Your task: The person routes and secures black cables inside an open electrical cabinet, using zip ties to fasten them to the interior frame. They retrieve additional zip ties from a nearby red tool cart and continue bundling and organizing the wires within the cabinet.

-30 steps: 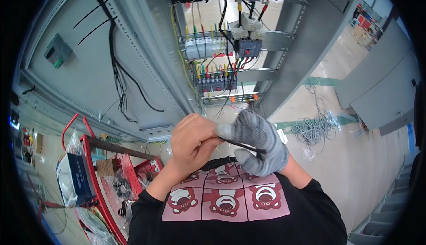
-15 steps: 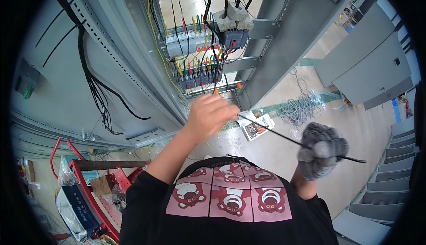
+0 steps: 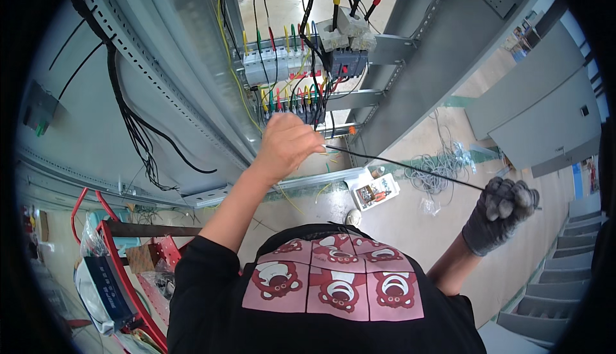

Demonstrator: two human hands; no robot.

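Between my two hands a thin black wire [image 3: 410, 166] is stretched, sloping down to the right. My bare left hand [image 3: 287, 147] is closed on its left end, in front of the lower row of breakers in an open grey electrical cabinet [image 3: 443, 59]. My right hand [image 3: 504, 216], in a grey work glove, is fisted around the wire far out to the right. Behind the left hand are a row of white breakers [image 3: 256, 68] with coloured wires and a dark breaker [image 3: 350, 65]. The left hand hides part of the lower row.
On the left, the open cabinet door [image 3: 64, 123] carries a black wire bundle [image 3: 119, 91] with loose ends. A red cart [image 3: 138, 302] stands at lower left. Beyond me lie a white box of small parts [image 3: 385, 193] and a grey cable coil [image 3: 430, 174]. Grey panels [image 3: 545, 290] line the right.
My right hand has moved out to the right and slightly up, with a longer stretch of wire now between the hands. The left hand has shifted a little left and up.
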